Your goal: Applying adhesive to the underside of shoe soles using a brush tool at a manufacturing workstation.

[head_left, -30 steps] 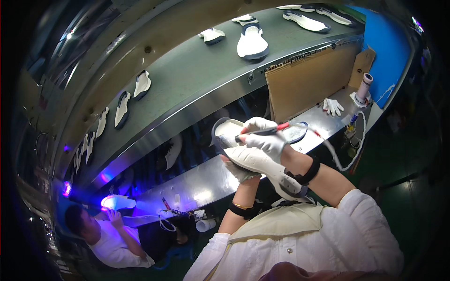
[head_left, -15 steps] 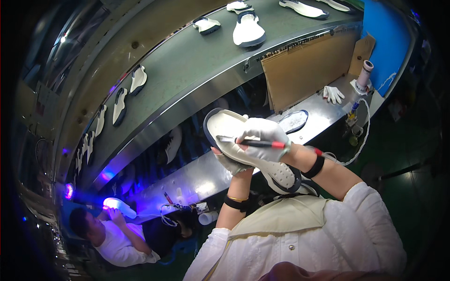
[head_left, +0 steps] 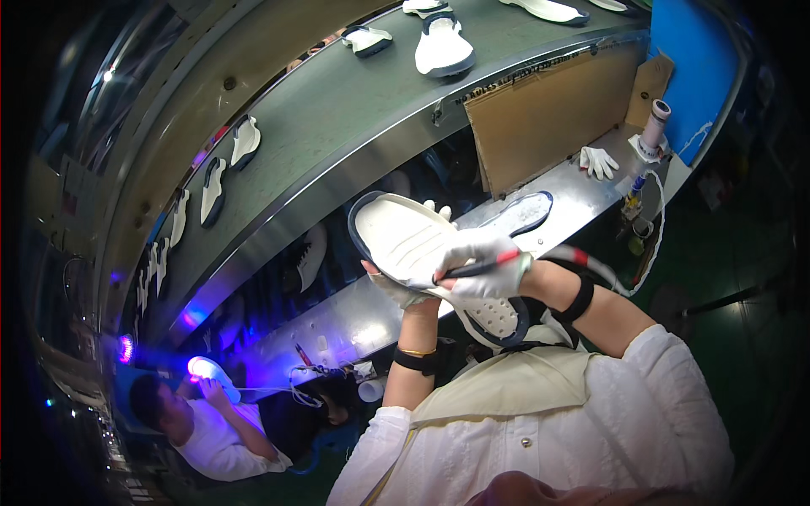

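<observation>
My left hand (head_left: 395, 287), in a white glove with bare fingertips, supports a white shoe sole (head_left: 396, 232) with a navy rim from beneath. Some of its gloved fingers show past the sole's far edge. The sole is tilted, its hollow inner face turned up and its narrower, hole-dotted end towards me. My gloved right hand (head_left: 489, 260) is closed round a brush (head_left: 479, 269) with a black handle and red bands. A pale hose trails from the brush's back end. The brush tip is at the sole's midsection, partly hidden by my fingers.
A green conveyor belt (head_left: 329, 126) carries several white soles. On the metal bench (head_left: 354, 325) are a navy-rimmed oval piece (head_left: 527, 212), a white glove (head_left: 597, 162) and a pink cylinder (head_left: 656, 126). Cardboard (head_left: 553, 122) stands behind. At left, a co-worker (head_left: 211, 422) holds a purple-lit sole.
The brush has moved from the sole's left edge near its wide end to the midsection, closer to me. The sole has shifted slightly left.
</observation>
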Demonstrator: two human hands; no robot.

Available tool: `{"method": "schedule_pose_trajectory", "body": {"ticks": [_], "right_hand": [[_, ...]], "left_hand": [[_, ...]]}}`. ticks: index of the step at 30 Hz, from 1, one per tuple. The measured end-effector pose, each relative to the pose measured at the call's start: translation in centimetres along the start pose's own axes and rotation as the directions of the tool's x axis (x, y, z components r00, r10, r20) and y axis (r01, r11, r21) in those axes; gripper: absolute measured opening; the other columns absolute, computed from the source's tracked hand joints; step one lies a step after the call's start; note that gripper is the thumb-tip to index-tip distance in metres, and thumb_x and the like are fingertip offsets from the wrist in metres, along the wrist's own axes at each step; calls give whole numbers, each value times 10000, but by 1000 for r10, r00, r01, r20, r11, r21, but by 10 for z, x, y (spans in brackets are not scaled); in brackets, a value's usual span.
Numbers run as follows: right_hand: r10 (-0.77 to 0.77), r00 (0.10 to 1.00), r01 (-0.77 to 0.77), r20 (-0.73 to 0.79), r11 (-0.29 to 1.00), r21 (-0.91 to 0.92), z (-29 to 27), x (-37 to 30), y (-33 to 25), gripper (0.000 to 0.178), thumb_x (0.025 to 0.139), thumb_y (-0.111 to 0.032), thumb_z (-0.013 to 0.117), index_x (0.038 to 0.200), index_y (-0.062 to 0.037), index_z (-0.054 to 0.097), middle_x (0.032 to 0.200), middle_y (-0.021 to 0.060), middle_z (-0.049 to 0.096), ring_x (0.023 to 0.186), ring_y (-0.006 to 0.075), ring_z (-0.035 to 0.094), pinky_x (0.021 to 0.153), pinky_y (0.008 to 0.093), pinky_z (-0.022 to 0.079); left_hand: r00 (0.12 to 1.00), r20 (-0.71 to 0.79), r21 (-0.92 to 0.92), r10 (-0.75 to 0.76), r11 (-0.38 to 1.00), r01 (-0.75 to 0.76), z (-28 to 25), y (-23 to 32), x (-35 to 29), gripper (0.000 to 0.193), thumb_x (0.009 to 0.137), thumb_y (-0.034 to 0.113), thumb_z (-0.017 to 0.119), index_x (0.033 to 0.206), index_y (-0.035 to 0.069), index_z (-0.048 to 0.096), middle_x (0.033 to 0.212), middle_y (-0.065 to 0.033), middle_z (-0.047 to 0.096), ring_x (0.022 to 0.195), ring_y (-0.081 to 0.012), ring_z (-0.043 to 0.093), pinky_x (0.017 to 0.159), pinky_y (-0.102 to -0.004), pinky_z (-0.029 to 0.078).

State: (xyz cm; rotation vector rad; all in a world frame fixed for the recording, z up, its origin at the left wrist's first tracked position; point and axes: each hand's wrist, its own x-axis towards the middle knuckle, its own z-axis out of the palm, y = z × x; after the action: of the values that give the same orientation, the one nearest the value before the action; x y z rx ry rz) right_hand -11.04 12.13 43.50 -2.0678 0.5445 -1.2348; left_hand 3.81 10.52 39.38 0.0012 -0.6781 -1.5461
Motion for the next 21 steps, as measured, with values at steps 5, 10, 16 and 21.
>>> {"method": "schedule_pose_trajectory", "body": {"ticks": [5, 10, 16, 21], "right_hand": [[-142, 988, 129, -61, 973, -190, -4, -11, 6, 127, 720, -81, 720, 835, -93, 669, 817, 69, 665, 761, 226, 656, 712, 313, 511], [253, 965, -260, 63, 946, 192, -3, -20, 8, 124, 732, -135, 726, 842, -110, 675, 820, 65, 677, 739, 198, 654, 698, 302, 517], [62, 995, -61, -78, 998, 19, 3, -40, 4, 119, 720, -105, 736, 824, -98, 679, 804, 79, 664, 752, 197, 659, 709, 294, 514], [562, 827, -463, -3, 684, 564, 2, -64, 18, 131, 808, -69, 697, 930, -51, 654, 855, 22, 676, 801, 82, 622, 742, 245, 501]], "left_hand": [[997, -60, 14, -47, 999, 48, -3, 5, 1, 1038, 718, 763, 503, 1469, 110, 210, 1450, -288, 265, 1297, -522, 299, 1061, -625, 280], [993, -53, 9, -106, 994, 106, -7, 9, 5, 1022, 723, 750, 512, 1466, 112, 220, 1433, -294, 290, 1287, -518, 318, 1048, -633, 297], [976, -28, -78, -216, 974, 213, -3, 16, 5, 1027, 722, 765, 506, 1460, 104, 235, 1425, -292, 310, 1269, -515, 350, 1032, -635, 321], [961, -93, 178, -259, 946, 272, -12, 18, -15, 973, 770, 774, 446, 1455, 110, 255, 1428, -224, 350, 1270, -417, 401, 1045, -527, 362]]}}
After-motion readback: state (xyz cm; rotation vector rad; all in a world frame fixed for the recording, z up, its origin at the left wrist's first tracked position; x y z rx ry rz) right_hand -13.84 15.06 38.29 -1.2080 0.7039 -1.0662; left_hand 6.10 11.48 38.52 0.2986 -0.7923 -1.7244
